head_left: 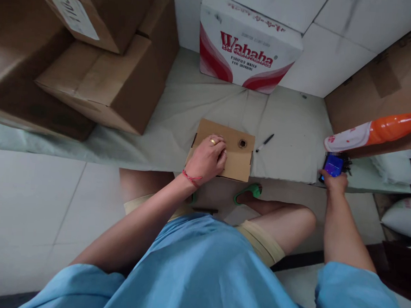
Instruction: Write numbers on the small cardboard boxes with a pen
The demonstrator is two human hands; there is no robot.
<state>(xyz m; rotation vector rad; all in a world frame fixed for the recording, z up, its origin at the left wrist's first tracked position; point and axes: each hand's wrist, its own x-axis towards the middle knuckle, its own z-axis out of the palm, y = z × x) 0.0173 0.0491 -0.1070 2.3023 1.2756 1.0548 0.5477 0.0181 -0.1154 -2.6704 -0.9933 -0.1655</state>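
Small cardboard box [236, 163], frame centre, on white sheet [290, 126]: closed, unlabelled. Left hand [208, 159] half-curled on its lid, grasp unclear. Pen [264, 142] just right, untouched. Right hand [334, 181], right edge, grips blue device [333, 165]. Wahaha carton [249, 40] at top.

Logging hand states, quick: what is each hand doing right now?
Left hand: fingers curled, resting on the small cardboard box; grip cannot be told.
Right hand: closed on the blue device.
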